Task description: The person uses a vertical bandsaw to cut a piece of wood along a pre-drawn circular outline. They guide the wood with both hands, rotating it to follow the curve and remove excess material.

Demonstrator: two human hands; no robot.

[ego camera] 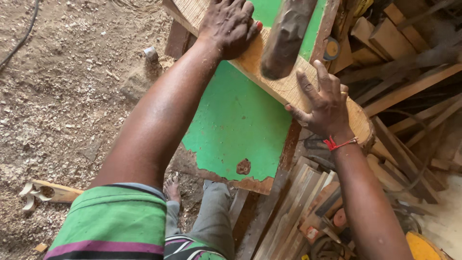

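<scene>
While both hands press it down, the scene reads:
Left hand (230, 25): arm straight, palm down, fingers together flat on the plank's upper end.
Plank (272, 79): on the green surface (236, 125), long axis running from upper left to lower right.
Right hand (326, 103): palm down, fingers spread on the lower end.
Offcuts (409, 62): piled at right.
</scene>
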